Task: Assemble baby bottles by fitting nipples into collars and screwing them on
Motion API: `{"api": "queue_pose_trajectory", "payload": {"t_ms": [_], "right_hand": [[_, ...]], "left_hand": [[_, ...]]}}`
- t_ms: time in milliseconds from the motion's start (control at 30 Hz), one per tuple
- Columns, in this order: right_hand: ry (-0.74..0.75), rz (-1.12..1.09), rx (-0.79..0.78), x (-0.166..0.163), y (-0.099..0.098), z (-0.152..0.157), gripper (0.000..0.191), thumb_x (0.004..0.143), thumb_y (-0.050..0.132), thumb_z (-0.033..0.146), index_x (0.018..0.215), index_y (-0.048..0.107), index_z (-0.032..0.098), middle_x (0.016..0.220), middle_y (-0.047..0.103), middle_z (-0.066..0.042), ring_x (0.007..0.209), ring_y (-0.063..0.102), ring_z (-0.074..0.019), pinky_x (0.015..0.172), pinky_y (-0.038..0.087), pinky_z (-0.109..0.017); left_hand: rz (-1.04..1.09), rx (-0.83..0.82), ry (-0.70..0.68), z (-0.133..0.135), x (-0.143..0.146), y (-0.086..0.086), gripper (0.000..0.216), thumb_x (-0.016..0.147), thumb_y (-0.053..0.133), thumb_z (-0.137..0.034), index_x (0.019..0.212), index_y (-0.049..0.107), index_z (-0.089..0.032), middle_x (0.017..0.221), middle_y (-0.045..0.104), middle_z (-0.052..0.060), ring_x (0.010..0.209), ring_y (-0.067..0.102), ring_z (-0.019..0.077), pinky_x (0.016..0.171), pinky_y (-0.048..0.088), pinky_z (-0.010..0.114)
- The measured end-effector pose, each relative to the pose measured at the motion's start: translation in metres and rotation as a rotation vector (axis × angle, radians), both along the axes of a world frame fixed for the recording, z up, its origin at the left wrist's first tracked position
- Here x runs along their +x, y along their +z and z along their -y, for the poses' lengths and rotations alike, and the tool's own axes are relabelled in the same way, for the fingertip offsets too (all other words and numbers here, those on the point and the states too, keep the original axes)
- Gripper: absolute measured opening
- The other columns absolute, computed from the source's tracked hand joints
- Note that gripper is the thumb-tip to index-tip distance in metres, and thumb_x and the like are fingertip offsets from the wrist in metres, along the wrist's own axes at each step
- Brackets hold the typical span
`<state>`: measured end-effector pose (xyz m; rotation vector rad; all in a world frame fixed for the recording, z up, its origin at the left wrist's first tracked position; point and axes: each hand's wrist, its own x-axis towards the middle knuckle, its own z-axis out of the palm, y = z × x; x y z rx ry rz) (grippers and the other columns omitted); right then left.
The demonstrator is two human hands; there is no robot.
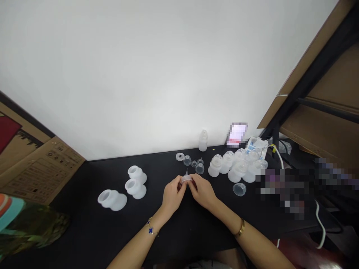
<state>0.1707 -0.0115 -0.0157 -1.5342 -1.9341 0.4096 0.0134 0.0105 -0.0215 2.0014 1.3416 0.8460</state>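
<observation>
My left hand (172, 194) and my right hand (204, 191) meet over the middle of the table. Between their fingertips they pinch a translucent baby bottle nipple (186, 179), its thin tip pointing up and away from me. My fingers cover part of its rim. Just beyond lie small clear parts: a ring (180, 156), a clear cap (187, 160), another cap (199, 168) and loose nipples (194, 163). Left of my hands, three open white bottles (135, 188) lie tilted. To the right, several assembled bottles (238, 171) with clear caps stand in a cluster, with a loose clear cap (239, 189) in front.
A single capped bottle (203, 141) stands against the white wall (126, 93). A lit phone screen (237, 134) leans at the back right, near a white packet (256, 145) and cables. At left are a cardboard box (47, 168) and a large jar (30, 228). The table (92, 231) is black.
</observation>
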Motion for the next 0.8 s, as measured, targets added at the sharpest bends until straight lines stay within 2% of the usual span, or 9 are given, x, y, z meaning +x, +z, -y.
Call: {"api": "queue_pose_trajectory", "payload": {"t_ms": [800], "right_hand": [[0.011,-0.009,0.007,-0.0011,0.0009,0.0011,0.016,0.096,0.043,0.026,0.086,0.054,0.021,0.076,0.061,0.0,0.061,0.055,-0.0145,0.057,0.035,-0.026]], "left_hand": [[0.079,-0.075,0.003,0.0018,0.0017,-0.0013,0.031,0.094,0.043,-0.043,0.071,0.044,-0.022,0.06,0.054,-0.004,0.055,0.053,0.0144,0.056,0.032,0.025]]}}
